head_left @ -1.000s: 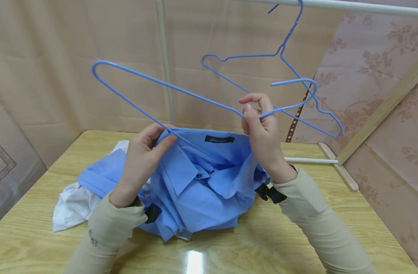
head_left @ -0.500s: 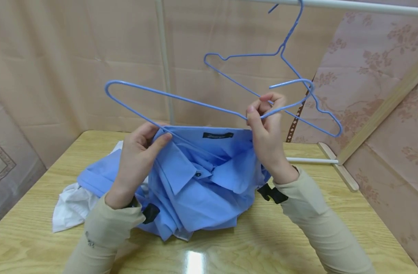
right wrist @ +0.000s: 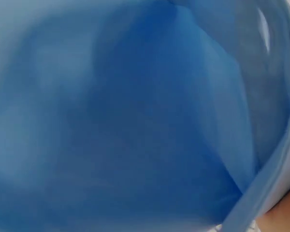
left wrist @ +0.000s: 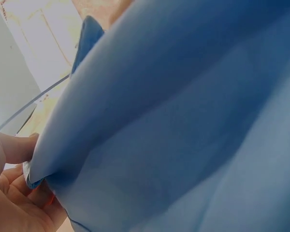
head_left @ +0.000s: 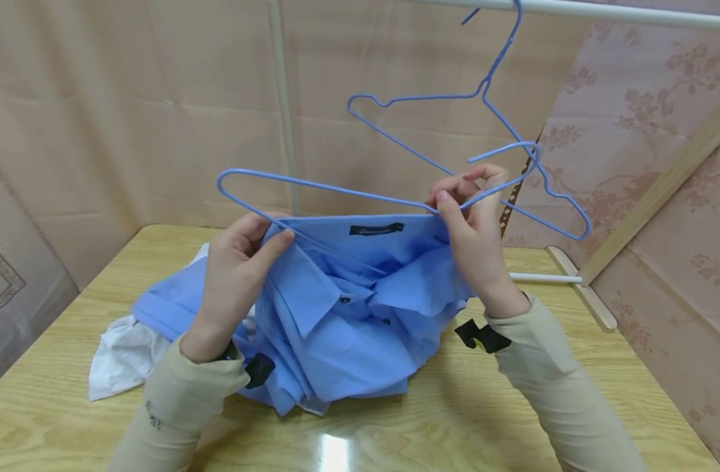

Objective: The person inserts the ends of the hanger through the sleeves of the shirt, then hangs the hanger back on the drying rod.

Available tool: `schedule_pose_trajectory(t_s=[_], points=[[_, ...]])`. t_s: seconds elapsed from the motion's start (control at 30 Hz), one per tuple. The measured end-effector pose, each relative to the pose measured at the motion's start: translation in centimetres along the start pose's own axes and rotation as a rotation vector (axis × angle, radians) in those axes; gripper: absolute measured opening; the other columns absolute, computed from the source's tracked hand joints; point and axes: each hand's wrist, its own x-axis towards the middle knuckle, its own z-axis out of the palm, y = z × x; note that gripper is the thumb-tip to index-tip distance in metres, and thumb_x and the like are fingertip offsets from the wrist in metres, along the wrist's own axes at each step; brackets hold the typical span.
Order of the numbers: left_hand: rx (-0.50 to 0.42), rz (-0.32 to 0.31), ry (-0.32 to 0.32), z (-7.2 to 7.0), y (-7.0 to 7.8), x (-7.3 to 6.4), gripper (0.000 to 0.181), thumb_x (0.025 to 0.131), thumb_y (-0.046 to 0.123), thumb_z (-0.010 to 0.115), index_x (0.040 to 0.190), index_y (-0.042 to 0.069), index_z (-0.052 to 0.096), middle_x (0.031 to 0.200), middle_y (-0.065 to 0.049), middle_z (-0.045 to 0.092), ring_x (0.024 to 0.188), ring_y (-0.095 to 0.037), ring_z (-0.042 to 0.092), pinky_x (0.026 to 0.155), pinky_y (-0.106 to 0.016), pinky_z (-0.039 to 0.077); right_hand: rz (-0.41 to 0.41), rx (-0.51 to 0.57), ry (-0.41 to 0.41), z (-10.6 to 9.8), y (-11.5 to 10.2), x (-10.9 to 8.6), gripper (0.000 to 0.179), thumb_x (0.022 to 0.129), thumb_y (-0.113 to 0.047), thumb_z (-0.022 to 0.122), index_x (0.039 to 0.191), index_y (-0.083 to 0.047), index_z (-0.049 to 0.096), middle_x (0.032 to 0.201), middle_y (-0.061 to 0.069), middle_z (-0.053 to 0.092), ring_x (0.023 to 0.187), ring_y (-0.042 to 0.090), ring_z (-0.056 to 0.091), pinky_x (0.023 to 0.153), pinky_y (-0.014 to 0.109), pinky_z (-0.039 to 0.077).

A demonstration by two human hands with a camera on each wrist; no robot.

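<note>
A blue collared shirt (head_left: pixel 348 354) with a dark neck label is held up by its collar over the table, filling most of both wrist views. My left hand (head_left: pixel 236 275) pinches the left side of the collar between thumb and fingers. Between my right thumb and fingers is a blue wire hanger (head_left: pixel 330 188), gripped near the base of its hook, which points right. The hanger's left end sticks up above the collar, while its lower bar runs down into the neck opening, where the rest is hidden. The right hand (head_left: pixel 477 236) is also against the collar's right side.
Another blue hanger (head_left: pixel 430 96) hangs from a white rail (head_left: pixel 631 14) behind. White cloth (head_left: pixel 124 360) lies under the shirt at the left of the wooden table (head_left: pixel 572 419). The rack's wooden foot (head_left: pixel 584 288) stands at the back right.
The hanger has slid right and down, its left end dropping closer to the collar. My right hand has moved right and slightly down with it. The left hand has shifted slightly left, still pinching the shirt.
</note>
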Motion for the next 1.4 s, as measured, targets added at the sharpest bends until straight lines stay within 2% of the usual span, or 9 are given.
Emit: schedule_pose_trajectory(t_s=[0.1,0.23,0.33,0.5,0.8,0.93,1.1,1.3,1.4], points=[[0.004,-0.001,0.014,-0.1,0.1,0.0,0.022,0.086,0.01,0.062,0.103,-0.003,0.063,0.091,0.006,0.068,0.082,-0.01,0.062,0.068,-0.018,0.047,0.028,-0.005,0.006,-0.6,0.4,-0.2,0.026,0.09,0.004,0.042,0.098,-0.016,0.026,0.08,0.001,0.059,0.079,0.019,0.058,0.078,0.024,0.045],[-0.011,0.006,0.039,-0.1,0.2,0.0,0.019,0.086,0.009,0.061,0.099,-0.004,0.064,0.086,0.006,0.068,0.072,-0.007,0.059,0.06,-0.018,0.043,0.048,-0.005,0.007,-1.3,1.0,-0.3,0.026,0.091,0.004,0.042,0.098,-0.016,0.027,0.082,0.001,0.06,0.081,0.018,0.058,0.08,0.024,0.043],[-0.024,0.021,0.064,-0.1,0.2,0.0,0.017,0.087,0.009,0.06,0.095,-0.005,0.065,0.075,0.004,0.066,0.06,-0.006,0.051,0.05,-0.019,0.035,0.058,-0.008,0.013,-1.9,1.5,-0.4,0.027,0.09,0.005,0.042,0.098,-0.016,0.028,0.082,0.0,0.061,0.08,0.016,0.058,0.079,0.023,0.042],[0.007,0.047,0.091,-0.1,0.1,-0.1,0.015,0.088,0.009,0.059,0.091,-0.004,0.065,0.06,0.005,0.055,0.049,-0.007,0.039,0.044,-0.023,0.025,0.082,-0.028,0.018,-2.6,2.0,-0.9,0.028,0.09,0.005,0.042,0.098,-0.017,0.027,0.083,-0.003,0.063,0.08,0.013,0.058,0.077,0.022,0.042],[-0.066,0.154,0.133,0.1,0.1,0.1,0.015,0.088,0.005,0.057,0.09,-0.006,0.066,0.083,0.004,0.068,0.072,-0.007,0.058,0.061,-0.017,0.041,0.103,-0.012,0.034,-3.2,3.2,-1.4,0.022,0.094,0.0,0.04,0.097,-0.016,0.026,0.085,-0.003,0.065,0.084,0.012,0.061,0.082,0.022,0.044],[-0.023,0.198,0.13,0.1,0.0,0.0,0.014,0.088,0.004,0.056,0.09,-0.006,0.067,0.084,0.003,0.068,0.073,-0.009,0.059,0.062,-0.018,0.043,0.108,-0.029,0.071,-3.4,3.7,-1.5,0.022,0.094,0.001,0.04,0.095,-0.016,0.027,0.082,-0.005,0.065,0.082,0.011,0.061,0.08,0.021,0.044],[0.077,0.248,0.124,0.2,-0.2,-0.3,0.016,0.089,0.006,0.056,0.089,-0.006,0.067,0.084,0.004,0.068,0.066,-0.008,0.056,0.054,-0.019,0.038,0.096,-0.054,0.106,-3.3,4.2,-1.7,0.022,0.093,0.001,0.04,0.091,-0.015,0.026,0.079,-0.005,0.065,0.078,0.01,0.061,0.076,0.02,0.045],[0.177,0.318,0.155,0.2,0.4,-0.5,0.013,0.088,0.005,0.058,0.087,-0.002,0.069,0.083,-0.009,0.069,0.078,-0.007,0.063,0.067,-0.019,0.045,0.036,-0.174,0.145,-2.6,4.6,-2.0,0.021,0.092,0.0,0.043,0.091,-0.013,0.027,0.076,-0.002,0.063,0.072,0.009,0.061,0.069,0.017,0.044],[0.215,0.348,0.176,0.1,0.8,-0.6,0.012,0.087,0.005,0.059,0.086,-0.001,0.069,0.082,-0.012,0.068,0.077,-0.005,0.062,0.067,-0.018,0.045,0.032,-0.219,0.127,-2.3,4.2,-2.1,0.021,0.092,-0.001,0.044,0.091,-0.013,0.026,0.077,-0.003,0.063,0.074,0.008,0.061,0.069,0.017,0.044]])
